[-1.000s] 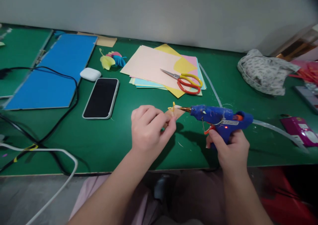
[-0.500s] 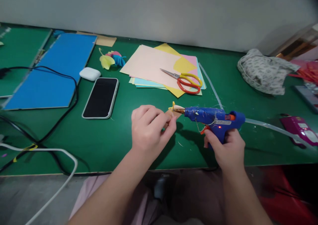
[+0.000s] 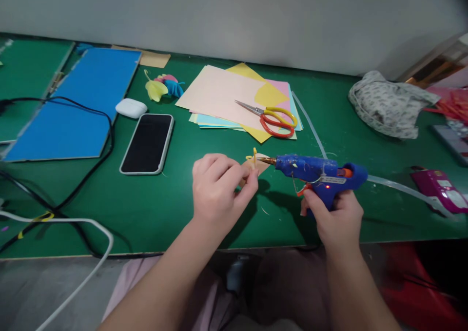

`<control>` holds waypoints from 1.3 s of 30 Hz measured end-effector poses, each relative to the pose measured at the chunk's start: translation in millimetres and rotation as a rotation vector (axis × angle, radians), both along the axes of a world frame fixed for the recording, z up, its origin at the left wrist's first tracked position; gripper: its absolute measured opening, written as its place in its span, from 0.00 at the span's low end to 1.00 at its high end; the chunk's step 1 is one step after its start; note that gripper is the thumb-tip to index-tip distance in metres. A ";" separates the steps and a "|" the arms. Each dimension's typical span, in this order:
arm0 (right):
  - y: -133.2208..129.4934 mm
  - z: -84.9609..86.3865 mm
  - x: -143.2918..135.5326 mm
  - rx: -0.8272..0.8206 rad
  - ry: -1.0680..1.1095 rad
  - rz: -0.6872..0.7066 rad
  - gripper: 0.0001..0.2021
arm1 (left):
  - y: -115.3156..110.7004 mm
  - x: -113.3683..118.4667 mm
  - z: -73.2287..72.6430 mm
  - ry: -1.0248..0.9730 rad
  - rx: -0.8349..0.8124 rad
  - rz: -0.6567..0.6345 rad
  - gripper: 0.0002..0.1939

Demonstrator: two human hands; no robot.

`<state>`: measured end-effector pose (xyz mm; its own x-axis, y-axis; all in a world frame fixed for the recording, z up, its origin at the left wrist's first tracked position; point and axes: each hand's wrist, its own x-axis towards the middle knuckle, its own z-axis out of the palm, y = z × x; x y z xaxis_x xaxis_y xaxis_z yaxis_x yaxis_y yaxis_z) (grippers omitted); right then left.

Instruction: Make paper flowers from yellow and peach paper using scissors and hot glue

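Note:
My left hand (image 3: 219, 187) pinches a small peach paper piece (image 3: 262, 164) with a yellow curled strip (image 3: 255, 153) standing on it. Its fingers hide part of the paper. Wrapped round the handle of a blue glue gun (image 3: 310, 169) is my right hand (image 3: 336, 219), thumb near the orange trigger. The gun's brass nozzle points left and is right at the yellow strip; whether it touches cannot be made out. A red light glows on the gun, and a clear glue stick (image 3: 398, 186) sticks out of its back.
Beyond my hands, scissors (image 3: 270, 119) lie on stacked coloured paper (image 3: 215, 89). A phone (image 3: 147, 145), a white earbud case (image 3: 131, 108), paper flowers (image 3: 163, 87), a blue board (image 3: 78, 102) and cables (image 3: 82, 220) lie left. A cloth pouch (image 3: 389, 104) and purple device (image 3: 438, 189) are right.
The glue gun has shifted slightly right and its nozzle has drawn back a little. More of the peach paper shows. My left hand has barely moved and keeps its pinch.

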<state>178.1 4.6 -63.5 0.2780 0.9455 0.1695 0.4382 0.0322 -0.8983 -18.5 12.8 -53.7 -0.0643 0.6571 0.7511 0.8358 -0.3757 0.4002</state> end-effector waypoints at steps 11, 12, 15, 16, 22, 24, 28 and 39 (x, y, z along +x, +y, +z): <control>-0.2 -6.5 4.8 -0.019 -0.086 0.024 0.12 | -0.3 0.3 0.2 0.006 -0.003 -0.011 0.10; -0.2 -6.8 5.2 -0.020 -0.092 0.025 0.12 | -0.3 0.3 0.3 0.006 -0.006 -0.009 0.10; -0.2 -6.0 4.8 -0.020 -0.112 0.026 0.12 | 0.0 0.3 0.5 0.001 -0.009 -0.001 0.10; -0.2 -5.1 4.0 -0.018 -0.107 0.020 0.12 | 0.3 0.2 0.4 -0.005 -0.010 0.003 0.10; 1.0 3.2 -2.9 0.024 0.059 -0.034 0.11 | 0.9 -0.7 -0.8 -0.074 -0.059 0.034 0.12; 1.3 4.2 -3.8 0.022 0.083 -0.029 0.11 | 0.4 -0.7 -0.4 -0.083 -0.074 0.029 0.12; 0.4 1.1 -3.1 -0.025 0.036 -0.010 0.11 | -0.1 0.8 1.9 -0.105 -0.096 0.024 0.12; -0.9 -4.8 -0.2 -0.038 -0.138 -0.001 0.12 | 0.6 2.5 1.9 -0.091 -0.099 0.006 0.13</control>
